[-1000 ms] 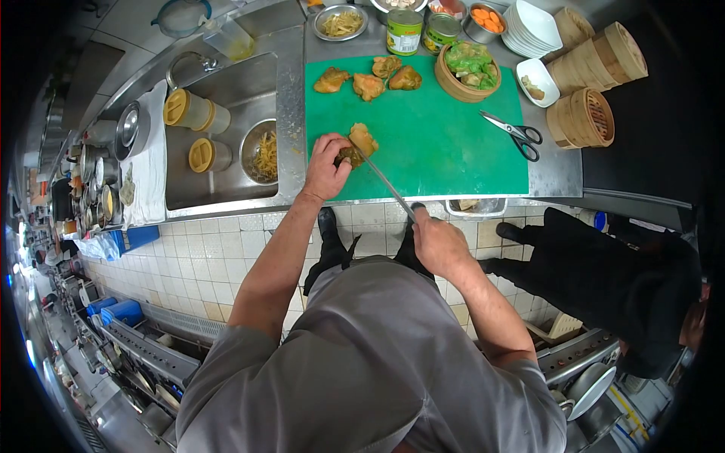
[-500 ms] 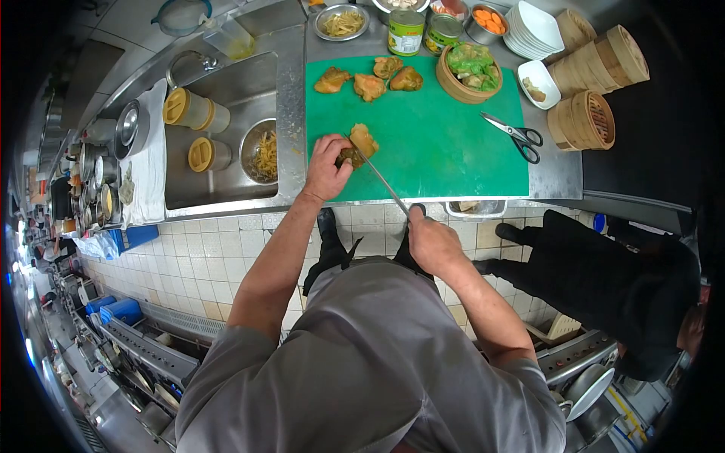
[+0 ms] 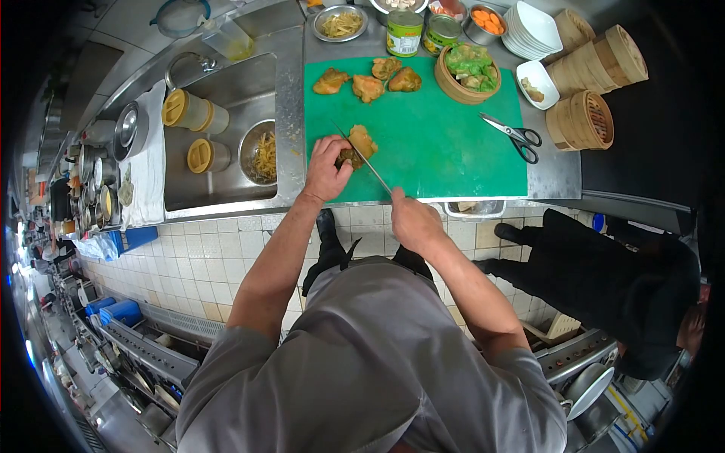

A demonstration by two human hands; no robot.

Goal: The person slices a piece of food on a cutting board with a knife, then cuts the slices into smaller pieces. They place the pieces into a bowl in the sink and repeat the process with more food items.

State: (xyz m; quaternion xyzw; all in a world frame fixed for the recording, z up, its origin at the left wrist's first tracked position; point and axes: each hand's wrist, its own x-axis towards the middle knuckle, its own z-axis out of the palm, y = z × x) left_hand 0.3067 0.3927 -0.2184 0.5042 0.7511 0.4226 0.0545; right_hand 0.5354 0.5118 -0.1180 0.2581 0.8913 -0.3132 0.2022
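Note:
On the green cutting board (image 3: 445, 143), my left hand (image 3: 327, 167) presses curled fingers onto a glossy yellow-brown piece of food (image 3: 350, 157), whose kind I cannot make out. My right hand (image 3: 418, 224) is closed around the handle of a knife (image 3: 371, 167) at the board's front edge. Its blade slants up and left beside my left fingertips, between the darker part under that hand and a paler yellow part (image 3: 363, 140). The hand hides part of the food. Several similar brown lumps (image 3: 368, 88) lie farther back on the board.
A bamboo steamer (image 3: 468, 73) with lettuce and black-handled scissors (image 3: 521, 139) lie on the board's right. Cans (image 3: 405, 34), white plates (image 3: 532, 30) and stacked steamers (image 3: 580, 121) stand behind and right. Left is a sink (image 3: 226, 192) with a strainer. A person in black (image 3: 596, 279) is nearby right.
My right hand has moved left and slightly forward, pushing the knife farther up and left past my left fingers. My left hand stays in place on the food.

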